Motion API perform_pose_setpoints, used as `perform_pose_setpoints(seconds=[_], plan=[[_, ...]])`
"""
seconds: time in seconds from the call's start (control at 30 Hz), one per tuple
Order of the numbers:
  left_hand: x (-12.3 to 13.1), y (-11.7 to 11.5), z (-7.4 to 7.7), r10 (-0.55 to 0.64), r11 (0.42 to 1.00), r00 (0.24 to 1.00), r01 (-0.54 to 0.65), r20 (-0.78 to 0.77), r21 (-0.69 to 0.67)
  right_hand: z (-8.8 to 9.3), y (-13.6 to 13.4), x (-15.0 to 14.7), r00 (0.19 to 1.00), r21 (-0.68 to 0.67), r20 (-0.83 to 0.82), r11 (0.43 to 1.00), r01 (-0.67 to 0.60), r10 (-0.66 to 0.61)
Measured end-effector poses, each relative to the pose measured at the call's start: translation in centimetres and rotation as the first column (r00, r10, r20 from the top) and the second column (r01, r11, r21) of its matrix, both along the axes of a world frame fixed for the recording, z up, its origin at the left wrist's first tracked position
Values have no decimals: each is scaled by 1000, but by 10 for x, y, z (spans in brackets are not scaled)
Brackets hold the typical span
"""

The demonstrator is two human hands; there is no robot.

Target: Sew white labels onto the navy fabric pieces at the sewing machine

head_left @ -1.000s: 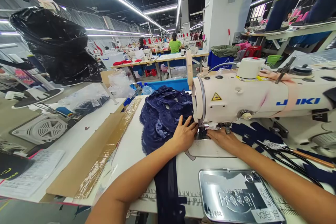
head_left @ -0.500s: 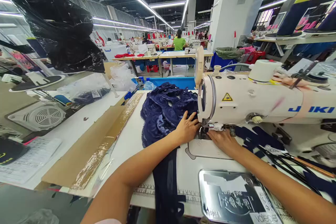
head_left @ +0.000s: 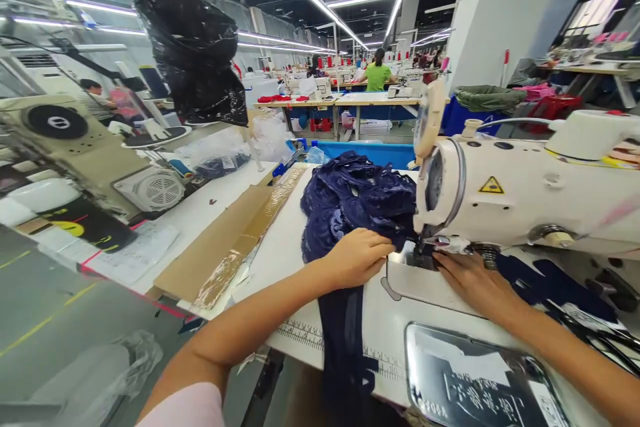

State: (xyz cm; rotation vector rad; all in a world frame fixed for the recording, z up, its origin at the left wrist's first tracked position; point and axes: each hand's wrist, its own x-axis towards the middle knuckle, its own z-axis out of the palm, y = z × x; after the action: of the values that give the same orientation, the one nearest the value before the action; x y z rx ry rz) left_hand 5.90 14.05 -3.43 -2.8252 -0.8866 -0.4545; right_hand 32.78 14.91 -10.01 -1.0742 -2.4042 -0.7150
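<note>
My left hand (head_left: 361, 257) is closed at the near right edge of a heap of navy fabric (head_left: 345, 193), its fingers bent together and pinching the cloth left of the needle area. A navy strip (head_left: 343, 333) hangs from the heap over the table's front edge. My right hand (head_left: 473, 280) reaches under the head of a white sewing machine (head_left: 500, 193). Its fingers are together at the cloth right beside the presser foot (head_left: 424, 252); the fingertips are partly hidden. Around the needle, the dark foot hides most of the cloth.
A shiny metal tin lid (head_left: 465, 373) lies near the front edge, and black scissors (head_left: 595, 333) lie at the right. Brown cardboard (head_left: 215, 240) covers the table's left side. A black plastic bag (head_left: 193, 53) hangs beyond it. People sit at machines farther back.
The view has turned left, so the machine and table appear farther right. My left hand, spread on the fabric before, has drawn back slightly and closed its fingers. My right hand stays by the presser foot.
</note>
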Motion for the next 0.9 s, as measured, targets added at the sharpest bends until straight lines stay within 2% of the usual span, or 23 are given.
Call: perform_pose_setpoints(seconds=[0.1, 0.17, 0.27, 0.37, 0.53, 0.67, 0.77, 0.9], plan=[[-49, -39, 7, 109, 991, 994, -109, 7, 81, 3, -16, -2, 987, -86, -75, 986, -145, 139], [-73, -64, 6, 134, 985, 990, -128, -48, 115, 5, -27, -12, 967, -171, -155, 958, -228, 203], [-85, -92, 0, 88, 991, 984, -71, -154, 112, 8, -37, -39, 938, -309, -265, 901, -304, 225], [-78, -106, -7, 11, 995, 976, 10, -217, 96, 11, -33, -70, 919, -451, -371, 839, -303, 133], [-55, -98, -22, -55, 991, 982, 76, -181, 113, 16, 7, -122, 835, -582, -533, 775, -247, -134], [-37, -84, -28, -25, 989, 998, 32, -54, 143, 26, 37, -144, 814, -589, -545, 782, -203, -199], [-30, -78, -28, -35, 984, 999, 29, 32, 179, 34, 32, -135, 832, -570, -528, 798, -197, -172], [-33, -72, -28, -147, 965, 977, 109, 152, 237, 38, -5, -95, 887, -538, -454, 818, -205, -77]])
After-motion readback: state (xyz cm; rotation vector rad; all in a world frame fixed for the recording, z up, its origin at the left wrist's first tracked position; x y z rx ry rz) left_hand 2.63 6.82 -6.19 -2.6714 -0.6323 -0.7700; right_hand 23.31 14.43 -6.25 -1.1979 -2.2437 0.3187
